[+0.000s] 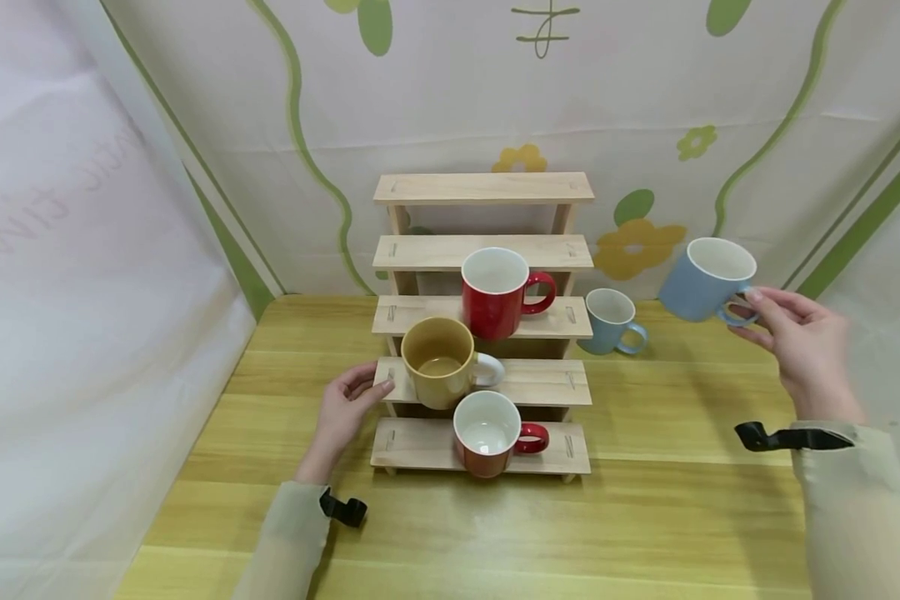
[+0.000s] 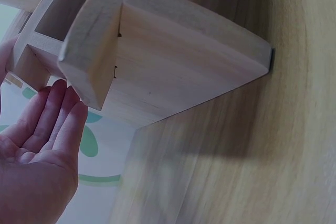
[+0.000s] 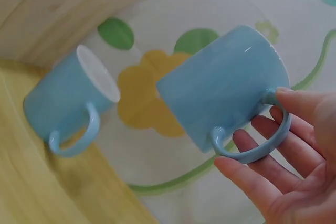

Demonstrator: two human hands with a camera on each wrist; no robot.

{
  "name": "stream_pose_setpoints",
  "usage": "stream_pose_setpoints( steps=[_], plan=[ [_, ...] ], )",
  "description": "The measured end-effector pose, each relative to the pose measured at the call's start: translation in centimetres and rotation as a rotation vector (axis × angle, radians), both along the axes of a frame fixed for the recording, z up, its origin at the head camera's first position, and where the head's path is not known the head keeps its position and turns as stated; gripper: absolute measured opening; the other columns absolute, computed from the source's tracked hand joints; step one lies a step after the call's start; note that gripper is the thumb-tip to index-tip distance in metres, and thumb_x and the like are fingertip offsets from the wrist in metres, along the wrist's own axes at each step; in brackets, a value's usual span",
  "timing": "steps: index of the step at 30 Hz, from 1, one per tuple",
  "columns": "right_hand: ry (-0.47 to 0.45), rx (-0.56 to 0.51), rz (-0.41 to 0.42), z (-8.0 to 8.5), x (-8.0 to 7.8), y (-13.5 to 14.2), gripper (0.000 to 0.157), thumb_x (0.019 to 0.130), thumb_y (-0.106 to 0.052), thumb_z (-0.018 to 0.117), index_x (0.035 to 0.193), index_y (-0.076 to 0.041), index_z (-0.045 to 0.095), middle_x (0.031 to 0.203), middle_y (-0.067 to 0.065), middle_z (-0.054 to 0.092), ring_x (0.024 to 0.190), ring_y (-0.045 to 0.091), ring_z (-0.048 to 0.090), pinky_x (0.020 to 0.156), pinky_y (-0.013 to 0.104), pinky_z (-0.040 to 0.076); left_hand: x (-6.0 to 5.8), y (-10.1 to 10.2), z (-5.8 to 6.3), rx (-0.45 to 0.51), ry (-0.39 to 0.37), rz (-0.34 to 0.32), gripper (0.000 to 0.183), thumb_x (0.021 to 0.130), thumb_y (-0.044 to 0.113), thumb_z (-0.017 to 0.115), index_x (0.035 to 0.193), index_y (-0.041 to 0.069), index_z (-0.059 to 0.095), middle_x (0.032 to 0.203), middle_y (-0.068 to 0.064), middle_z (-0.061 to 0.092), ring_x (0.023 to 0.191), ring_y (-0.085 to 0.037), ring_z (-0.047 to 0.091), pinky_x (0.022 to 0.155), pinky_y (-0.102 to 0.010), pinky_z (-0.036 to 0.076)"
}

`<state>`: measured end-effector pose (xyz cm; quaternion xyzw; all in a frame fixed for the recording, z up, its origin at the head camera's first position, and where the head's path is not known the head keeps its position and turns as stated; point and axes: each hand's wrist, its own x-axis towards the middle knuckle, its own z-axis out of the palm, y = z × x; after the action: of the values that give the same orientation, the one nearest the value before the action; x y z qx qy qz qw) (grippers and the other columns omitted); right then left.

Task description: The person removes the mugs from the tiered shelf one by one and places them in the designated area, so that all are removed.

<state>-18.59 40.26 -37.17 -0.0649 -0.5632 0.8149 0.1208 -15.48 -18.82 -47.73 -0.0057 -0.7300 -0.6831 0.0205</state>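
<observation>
A light blue mug (image 1: 696, 279) is held up at the right by its handle, pinched between the thumb and fingers of my right hand (image 1: 810, 342). In the right wrist view this mug (image 3: 226, 82) hangs tilted. My left hand (image 1: 348, 412) grips the left end of a step on the wooden tiered rack (image 1: 547, 382), thumb on top and fingers under the board (image 2: 86, 51). On the rack stand a red mug (image 1: 492, 308), a yellow mug (image 1: 435, 379) with a white handle, and a mug with a red handle (image 1: 534, 437) on the lowest step.
A second light blue mug (image 1: 607, 329) stands on the wooden table (image 1: 667, 500) just right of the rack. Behind rises a white cloth (image 1: 435, 92) printed with flowers and leaves. Another white cloth (image 1: 82, 292) hangs along the left side.
</observation>
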Motion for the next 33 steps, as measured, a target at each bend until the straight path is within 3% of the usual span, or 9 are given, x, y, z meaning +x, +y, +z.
stream_pose_setpoints(
  steps=[9, 27, 33],
  plan=[
    [-0.050, 0.020, -0.015, -3.1, -1.6, 1.1, 0.022, 0.091, -0.006, 0.076, 0.111, 0.001, 0.073, 0.099, 0.005, 0.075, 0.087, 0.018, 0.075, 0.073, 0.033, 0.061, 0.1, -0.1, 0.0, 0.005, 0.004, 0.001, 0.043, 0.092, 0.012, 0.078, 0.130, -0.002, 0.063, 0.127, -0.017, 0.064, 0.115, -0.026, 0.062, 0.090, -0.027, 0.056],
    [-0.050, 0.062, 0.056, -8.0, -3.2, 0.6, 0.017, 0.097, -0.002, 0.068, 0.113, 0.003, 0.072, 0.103, 0.002, 0.074, 0.089, 0.015, 0.074, 0.073, 0.032, 0.061, 0.0, 0.1, 0.1, 0.010, 0.012, -0.006, 0.043, 0.093, 0.011, 0.077, 0.131, -0.003, 0.063, 0.126, -0.017, 0.064, 0.112, -0.021, 0.064, 0.090, -0.028, 0.056],
    [-0.102, 0.089, 0.081, -10.0, -4.1, 0.8, 0.017, 0.097, -0.006, 0.069, 0.112, -0.001, 0.074, 0.102, 0.001, 0.076, 0.091, 0.013, 0.073, 0.074, 0.031, 0.061, -0.1, 0.1, 0.0, 0.000, 0.012, 0.002, 0.042, 0.093, 0.011, 0.077, 0.130, -0.003, 0.063, 0.125, -0.017, 0.065, 0.110, -0.020, 0.064, 0.088, -0.027, 0.056]
  ],
)
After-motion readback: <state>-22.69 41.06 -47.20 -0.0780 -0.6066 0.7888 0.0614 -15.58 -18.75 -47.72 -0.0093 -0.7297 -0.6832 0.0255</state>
